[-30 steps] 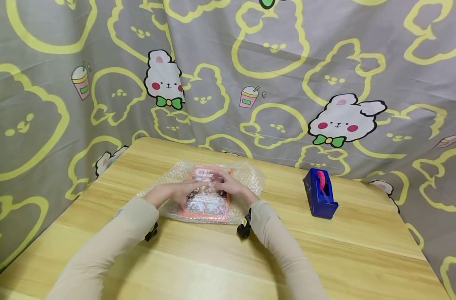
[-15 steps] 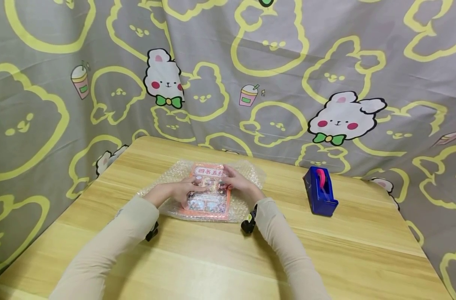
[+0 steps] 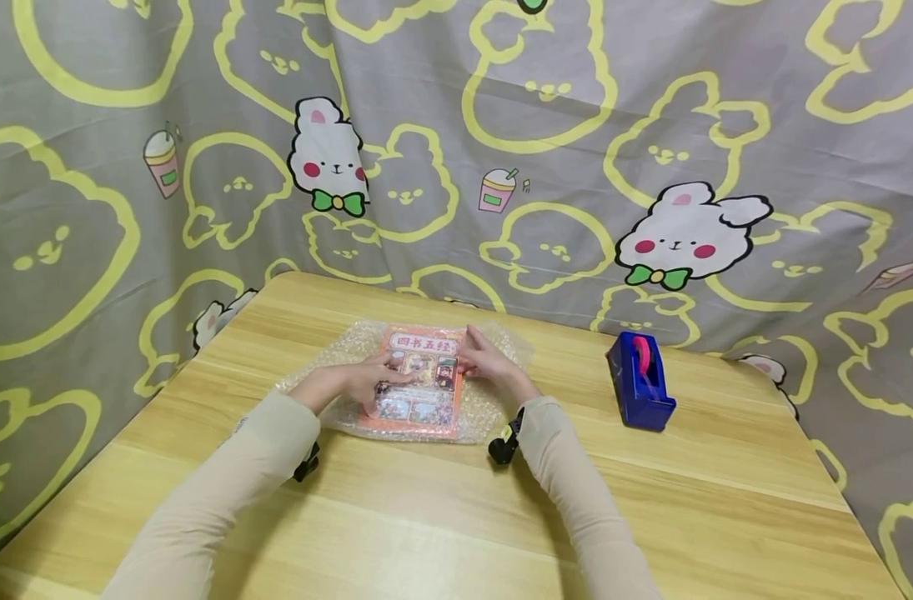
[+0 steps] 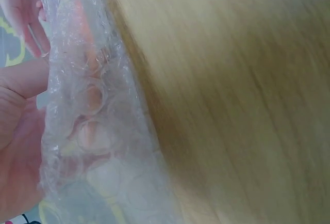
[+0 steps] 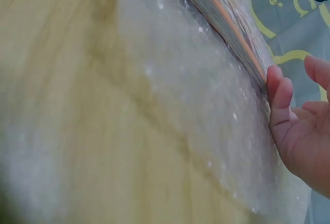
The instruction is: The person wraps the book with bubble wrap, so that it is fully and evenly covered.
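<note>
An orange book [image 3: 420,343] with Chinese characters and small pictures on its cover lies inside clear bubble wrap [image 3: 343,348] in the head view. My left hand [image 3: 360,383] rests on the left part of the cover, thumb and fingers spread over it. At the book's right edge is my right hand [image 3: 494,365], its fingertips touching the wrapped side. In the right wrist view the page edges [image 5: 232,30] show through the plastic beside bent fingers [image 5: 281,92]. From the left wrist, the thumb [image 4: 28,77] lies against the bubble wrap.
A blue tape dispenser [image 3: 639,387] with a pink core stands on the right of the wooden table [image 3: 418,517]. Behind and to the left hangs a grey curtain [image 3: 441,100] printed with yellow outlines and rabbits.
My right hand has moved right, from over the cover to the book's right edge, uncovering the title. The left hand has stayed in place on the book.
</note>
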Demonstrator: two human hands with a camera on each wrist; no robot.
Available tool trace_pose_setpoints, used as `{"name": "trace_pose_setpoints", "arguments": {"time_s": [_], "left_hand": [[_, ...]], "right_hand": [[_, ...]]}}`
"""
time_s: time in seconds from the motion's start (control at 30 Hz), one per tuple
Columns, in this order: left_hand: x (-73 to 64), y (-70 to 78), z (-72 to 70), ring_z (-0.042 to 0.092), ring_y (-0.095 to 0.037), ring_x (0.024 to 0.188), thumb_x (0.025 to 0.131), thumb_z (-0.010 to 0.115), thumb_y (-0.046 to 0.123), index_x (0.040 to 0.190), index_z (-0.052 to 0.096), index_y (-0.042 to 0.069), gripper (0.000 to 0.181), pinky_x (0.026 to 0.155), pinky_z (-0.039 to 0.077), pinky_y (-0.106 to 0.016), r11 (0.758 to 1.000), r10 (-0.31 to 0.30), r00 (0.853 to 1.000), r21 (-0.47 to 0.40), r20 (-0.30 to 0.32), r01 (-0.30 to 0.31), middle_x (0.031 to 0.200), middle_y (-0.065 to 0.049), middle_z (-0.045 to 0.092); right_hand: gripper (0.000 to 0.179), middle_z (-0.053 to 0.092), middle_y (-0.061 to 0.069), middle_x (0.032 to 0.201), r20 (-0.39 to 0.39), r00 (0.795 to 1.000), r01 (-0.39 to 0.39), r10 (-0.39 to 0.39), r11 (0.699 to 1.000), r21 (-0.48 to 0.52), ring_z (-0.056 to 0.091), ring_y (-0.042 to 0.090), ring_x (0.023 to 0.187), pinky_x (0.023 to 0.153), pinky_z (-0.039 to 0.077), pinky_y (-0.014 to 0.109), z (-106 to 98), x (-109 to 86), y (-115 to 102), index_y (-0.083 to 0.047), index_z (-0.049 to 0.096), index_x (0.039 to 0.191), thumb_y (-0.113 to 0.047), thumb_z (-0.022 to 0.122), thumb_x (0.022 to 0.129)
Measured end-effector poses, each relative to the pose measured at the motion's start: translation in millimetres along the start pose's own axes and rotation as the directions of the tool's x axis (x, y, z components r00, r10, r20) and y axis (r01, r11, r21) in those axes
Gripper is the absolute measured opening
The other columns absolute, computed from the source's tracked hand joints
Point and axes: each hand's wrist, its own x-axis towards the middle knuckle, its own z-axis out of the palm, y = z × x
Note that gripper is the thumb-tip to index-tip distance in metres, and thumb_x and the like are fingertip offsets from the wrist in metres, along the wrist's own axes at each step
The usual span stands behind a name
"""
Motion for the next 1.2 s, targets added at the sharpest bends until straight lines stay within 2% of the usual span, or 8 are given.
{"name": "trace_pose_setpoints", "arguments": {"time_s": [0.1, 0.23, 0.37, 0.5, 0.73, 0.97, 1.07, 1.2], "left_hand": [[0.2, 0.0, 0.0, 0.004, -0.043, 0.134, 0.064, 0.071, -0.008, 0.142, 0.031, 0.019, 0.092, 0.102, 0.031, -0.052, 1.0, 0.002, 1.0, -0.009, -0.008, -0.002, 0.15, -0.021, 0.006], [-0.1, -1.4, 1.0, 0.005, -0.042, 0.134, 0.064, 0.071, -0.009, 0.141, 0.034, 0.016, 0.089, 0.102, 0.031, -0.051, 1.0, 0.005, 1.0, -0.014, -0.006, -0.005, 0.15, -0.021, 0.008], [-0.8, -2.4, 1.7, 0.005, -0.042, 0.134, 0.065, 0.07, -0.008, 0.141, 0.034, 0.016, 0.088, 0.1, 0.035, -0.048, 1.0, 0.003, 1.0, -0.015, -0.005, -0.003, 0.15, -0.021, 0.008], [-0.5, -2.5, 1.6, 0.006, -0.041, 0.135, 0.065, 0.07, -0.009, 0.141, 0.033, 0.017, 0.089, 0.098, 0.038, -0.045, 1.0, -0.007, 1.0, -0.018, -0.004, 0.007, 0.15, -0.02, 0.008], [0.5, -1.7, 1.3, 0.008, -0.042, 0.134, 0.065, 0.072, -0.007, 0.141, 0.034, 0.017, 0.088, 0.104, 0.028, -0.052, 1.0, -0.001, 1.0, -0.005, -0.007, 0.001, 0.149, -0.021, 0.009], [1.8, 0.8, 0.3, 0.007, -0.041, 0.134, 0.065, 0.071, -0.007, 0.141, 0.033, 0.019, 0.089, 0.094, 0.042, -0.042, 1.0, -0.022, 1.0, -0.009, 0.005, 0.022, 0.15, -0.021, 0.007], [1.3, 2.6, -0.3, 0.005, -0.042, 0.134, 0.065, 0.071, -0.006, 0.141, 0.032, 0.017, 0.089, 0.098, 0.039, -0.045, 1.0, -0.012, 1.0, 0.006, 0.004, 0.012, 0.149, -0.022, 0.007], [0.7, 3.9, -0.2, 0.006, -0.043, 0.134, 0.065, 0.072, -0.005, 0.141, 0.032, 0.016, 0.089, 0.103, 0.031, -0.051, 0.999, -0.009, 1.0, 0.031, 0.003, 0.009, 0.149, -0.023, 0.008]], "right_hand": [[0.073, 0.039, 0.026, 0.132, -0.017, 1.0, 0.021, -0.021, 1.0, -0.008, 0.055, 0.008, 0.067, 0.063, 0.046, 0.017, -4.1, -0.9, 4.3, -0.014, -0.002, 0.147, -0.013, 0.048, 0.093], [0.076, 0.017, 0.012, 0.151, 0.002, 0.996, 0.093, -0.093, 0.995, 0.016, 0.056, 0.01, 0.071, 0.069, 0.049, 0.021, -12.4, -1.8, 13.3, -0.015, 0.001, 0.148, -0.018, 0.052, 0.091], [0.073, 0.0, 0.006, 0.154, -0.011, 0.994, 0.105, -0.105, 0.994, 0.008, 0.056, 0.009, 0.072, 0.07, 0.049, 0.022, -19.4, -7.6, 13.5, -0.014, 0.002, 0.148, -0.017, 0.05, 0.092], [0.067, -0.002, 0.01, 0.154, -0.031, 0.997, 0.069, -0.07, 0.997, -0.032, 0.055, 0.008, 0.071, 0.069, 0.049, 0.02, -26.0, -16.6, 7.0, -0.011, 0.0, 0.147, -0.011, 0.042, 0.095], [0.065, -0.003, 0.014, 0.153, -0.03, 0.995, 0.091, -0.095, 0.99, -0.105, 0.056, 0.009, 0.073, 0.074, 0.05, 0.022, -38.7, -35.9, 0.8, -0.008, -0.001, 0.147, -0.013, 0.04, 0.097], [0.061, 0.003, 0.017, 0.152, -0.063, 0.991, 0.106, -0.117, 0.981, -0.164, 0.058, 0.012, 0.076, 0.074, 0.049, 0.022, -51.9, -47.5, 3.2, -0.003, 0.004, 0.146, -0.012, 0.039, 0.097], [0.061, 0.005, 0.018, 0.152, -0.066, 0.99, 0.11, -0.122, 0.981, -0.159, 0.057, 0.009, 0.074, 0.068, 0.049, 0.02, -57.1, -50.9, 6.7, -0.001, 0.005, 0.146, -0.012, 0.039, 0.097], [0.061, 0.004, 0.023, 0.15, -0.036, 0.989, 0.136, -0.144, 0.975, -0.176, 0.061, 0.017, 0.08, 0.074, 0.051, 0.028, -63.9, -58.3, 10.0, 0.003, 0.004, 0.144, -0.013, 0.039, 0.097]]}}
